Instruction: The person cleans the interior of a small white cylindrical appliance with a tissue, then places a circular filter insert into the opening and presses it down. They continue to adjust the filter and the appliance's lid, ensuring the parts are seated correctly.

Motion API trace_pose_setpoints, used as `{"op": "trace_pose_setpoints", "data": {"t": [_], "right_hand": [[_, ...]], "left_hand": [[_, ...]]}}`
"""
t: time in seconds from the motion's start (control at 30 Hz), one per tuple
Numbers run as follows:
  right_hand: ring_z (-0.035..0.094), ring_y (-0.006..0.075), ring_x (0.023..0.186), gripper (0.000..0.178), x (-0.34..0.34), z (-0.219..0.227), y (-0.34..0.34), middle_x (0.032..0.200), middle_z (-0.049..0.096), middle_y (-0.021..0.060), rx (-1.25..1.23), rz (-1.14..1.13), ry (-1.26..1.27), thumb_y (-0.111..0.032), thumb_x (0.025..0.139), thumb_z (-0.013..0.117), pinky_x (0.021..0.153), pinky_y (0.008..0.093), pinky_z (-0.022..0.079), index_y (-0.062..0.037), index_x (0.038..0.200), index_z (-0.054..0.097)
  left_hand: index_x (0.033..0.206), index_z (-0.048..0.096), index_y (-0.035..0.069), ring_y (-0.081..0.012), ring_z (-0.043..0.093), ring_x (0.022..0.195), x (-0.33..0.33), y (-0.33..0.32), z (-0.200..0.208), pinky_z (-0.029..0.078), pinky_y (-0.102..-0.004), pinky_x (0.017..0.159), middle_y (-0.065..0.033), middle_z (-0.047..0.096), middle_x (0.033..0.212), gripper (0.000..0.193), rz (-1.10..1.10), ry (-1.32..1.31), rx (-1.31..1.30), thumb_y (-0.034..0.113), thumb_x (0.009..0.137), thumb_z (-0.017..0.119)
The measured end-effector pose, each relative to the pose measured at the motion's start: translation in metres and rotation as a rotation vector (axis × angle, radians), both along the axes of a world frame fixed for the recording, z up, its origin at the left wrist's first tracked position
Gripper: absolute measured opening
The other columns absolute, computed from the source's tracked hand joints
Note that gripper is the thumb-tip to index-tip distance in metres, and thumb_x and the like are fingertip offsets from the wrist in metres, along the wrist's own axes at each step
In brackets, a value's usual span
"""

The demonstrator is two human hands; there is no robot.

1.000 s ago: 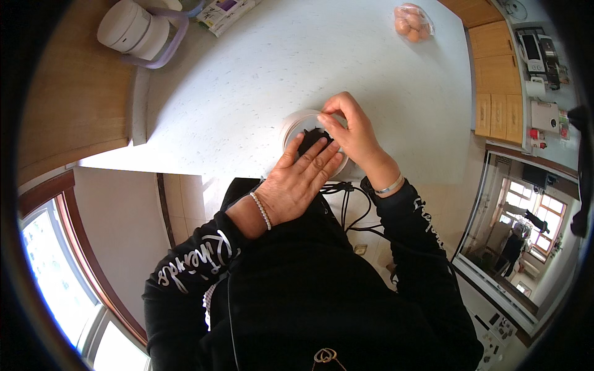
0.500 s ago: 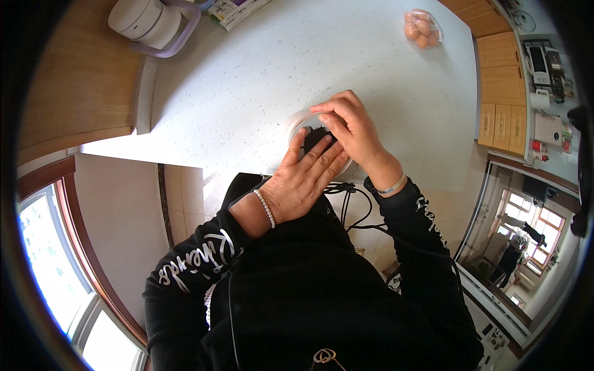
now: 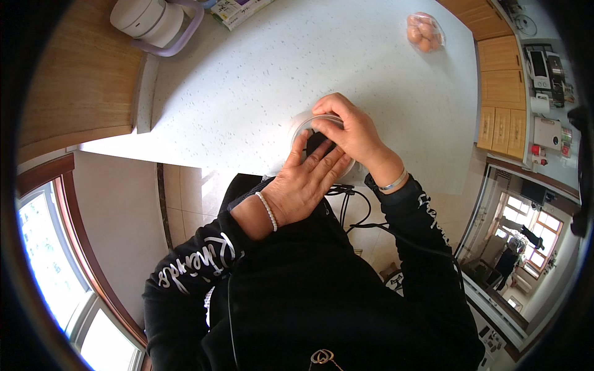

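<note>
Head view shows the bare left hand [image 3: 299, 188] with its fingers straight and slightly spread over a round, clear-walled bowl [image 3: 296, 132] at the near edge of the white, speckled tabletop [image 3: 247, 93], their tips over a black mass [image 3: 317, 144] inside; whether they press on it cannot be told. The right hand [image 3: 357, 137] has its fingers and thumb nearly closed, pinching the bowl's far rim, while a clear plastic bag of brown eggs [image 3: 425, 33] lies well apart, toward the far right.

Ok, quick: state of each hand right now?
Left hand: open, laid over the round container and its dark centre.
Right hand: closed in a pinch, holding the round container's rim.
</note>
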State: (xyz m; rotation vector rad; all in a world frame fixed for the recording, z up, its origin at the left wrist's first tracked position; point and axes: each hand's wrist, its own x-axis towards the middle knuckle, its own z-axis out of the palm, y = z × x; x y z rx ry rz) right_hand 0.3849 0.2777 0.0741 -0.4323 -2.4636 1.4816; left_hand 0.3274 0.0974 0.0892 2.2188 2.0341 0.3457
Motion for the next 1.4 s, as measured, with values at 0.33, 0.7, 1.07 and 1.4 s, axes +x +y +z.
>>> {"op": "trace_pose_setpoints", "data": {"t": [0.33,0.7,1.07,1.4], "right_hand": [[0.066,0.0143,0.088,0.011,-0.001,-0.009,0.008,0.094,0.068,0.0033,-0.228,0.073,0.007,-0.016,0.094,0.066,0.078,0.029,0.053,-0.0059,0.096,0.062],[0.065,0.0176,0.109,0.023,0.004,-0.008,0.025,0.117,0.07,0.0078,-0.392,0.21,-0.021,-0.015,0.101,0.055,0.093,0.0297,0.052,-0.0036,0.115,0.068],[0.061,0.0208,0.12,0.032,0.009,-0.019,0.026,0.125,0.067,0.0091,-0.506,0.249,0.064,-0.022,0.105,0.046,0.102,0.0324,0.048,-0.0023,0.122,0.066],[0.047,0.022,0.135,0.038,0.021,-0.011,0.023,0.142,0.055,0.01,-0.71,0.242,0.053,-0.022,0.105,0.043,0.112,0.0364,0.038,-0.0017,0.135,0.055]], "left_hand": [[0.148,0.039,0.003,-0.0309,0.037,0.143,-0.001,0.002,0.001,-0.001,-0.0624,0.119,-0.0175,0.041,0.151,0.06,0.008,-0.011,-0.007,0.019,0.091,0.05],[0.148,0.04,0.006,-0.0317,0.03,0.146,0.001,0.005,0.006,0.002,-0.0621,0.119,-0.0145,0.036,0.155,0.065,0.022,-0.03,-0.056,0.021,0.088,0.059],[0.146,0.042,0.013,-0.0288,0.031,0.146,0.003,0.008,0.007,0.012,-0.0567,0.121,-0.0063,0.036,0.157,0.068,0.078,-0.088,-0.032,0.016,0.083,0.068],[0.146,0.043,0.014,-0.0264,0.031,0.147,0.004,0.009,0.005,0.012,-0.0564,0.12,-0.0072,0.039,0.155,0.07,0.092,-0.104,-0.007,0.015,0.082,0.07]]}}
